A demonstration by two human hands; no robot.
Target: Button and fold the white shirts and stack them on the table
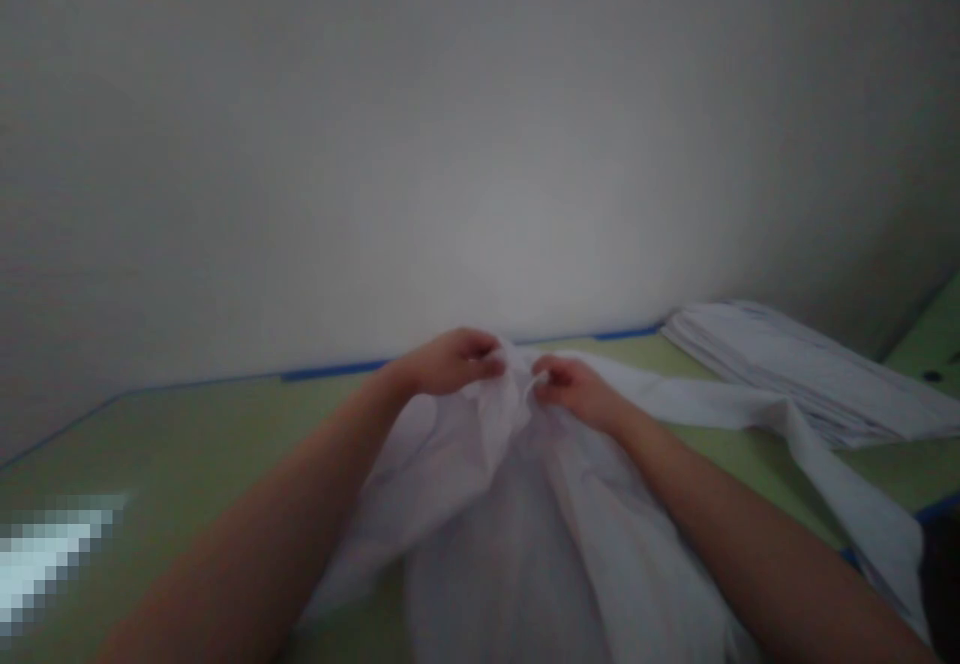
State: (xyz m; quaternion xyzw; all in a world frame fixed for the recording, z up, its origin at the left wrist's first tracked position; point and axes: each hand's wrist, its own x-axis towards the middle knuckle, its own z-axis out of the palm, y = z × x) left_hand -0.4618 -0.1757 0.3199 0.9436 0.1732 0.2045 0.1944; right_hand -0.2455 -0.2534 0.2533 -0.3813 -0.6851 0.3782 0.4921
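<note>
A white cloth garment (517,524) hangs in folds between my forearms, its gathered top lifted above the green tabletop. My left hand (457,359) pinches the gathered fabric at its upper left side. Just to the right, my right hand (574,389) has its fingers closed on the same white garment, a thin white edge or cord showing at the fingertips. A long white strip (705,399) of cloth runs from behind my right hand across to the right and drops toward the front edge. Blur hides the finer details.
A flat stack of folded white cloth (795,364) lies at the back right of the green tabletop (225,444). The table has a blue edge along a plain grey wall (480,144). A dark object (941,584) shows at the lower right.
</note>
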